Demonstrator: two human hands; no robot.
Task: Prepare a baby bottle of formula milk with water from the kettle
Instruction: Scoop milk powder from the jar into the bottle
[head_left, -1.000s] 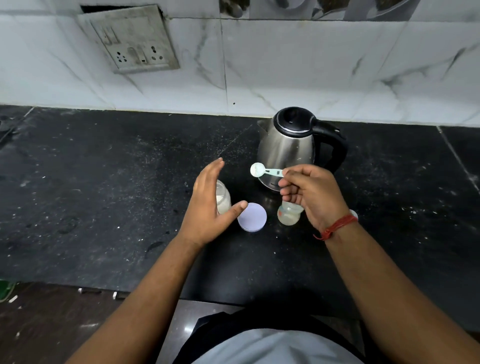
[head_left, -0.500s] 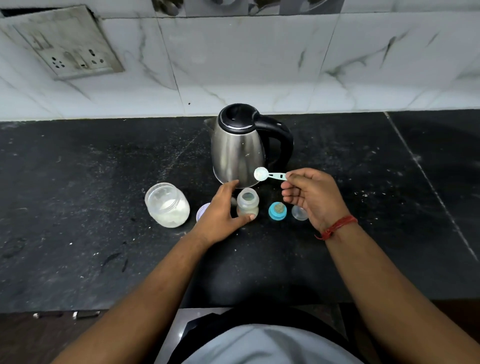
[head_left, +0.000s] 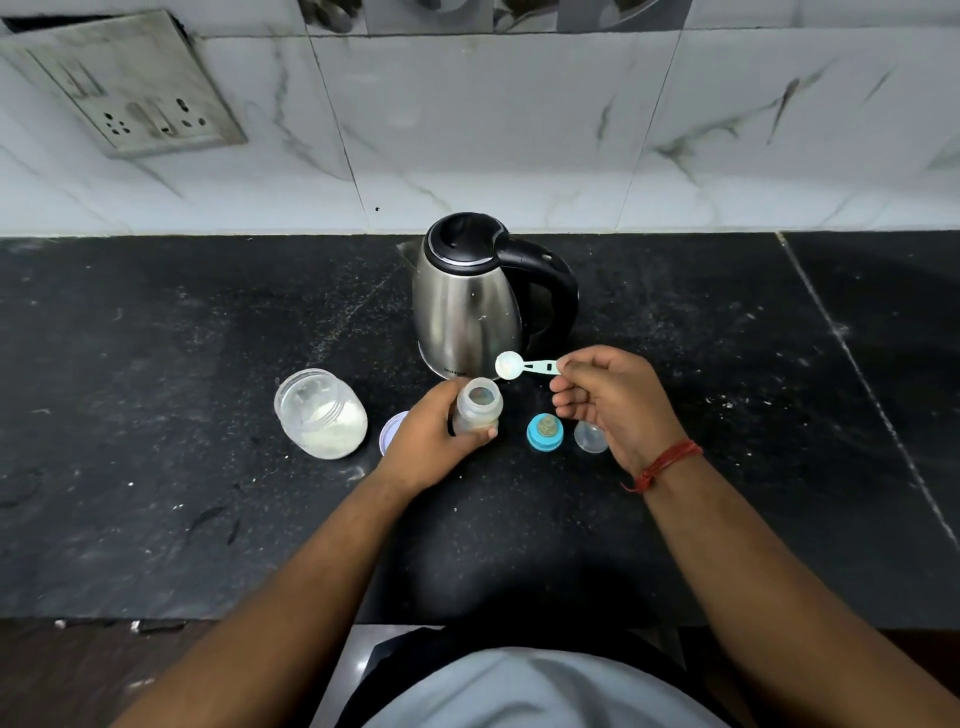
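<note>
Black speckled stone table (head_left: 156, 519): left hand (head_left: 434, 441) grips the small translucent plastic baby bottle (head_left: 478, 413), uncapped, at six o'clock of the steel kettle (head_left: 467, 306). Right hand (head_left: 618, 400) pinches a pale plastic scoop (head_left: 522, 365) of powder above it. Dosing appears underway; water and capping apparently remain.

Steel-and-black kettle (head_left: 470, 306), speckled black counter (head_left: 156, 364), blue teat ring (head_left: 544, 432), white-veined wall tiles (head_left: 493, 130)

The left hand (head_left: 434, 436) hides most of the pale lid (head_left: 390, 434) and the baby bottle (head_left: 478, 413)'s lower side. The kettle (head_left: 467, 306)'s brand lettering — too small to read. The wall socket plate (head_left: 122, 83) is cut off at the left edge.
</note>
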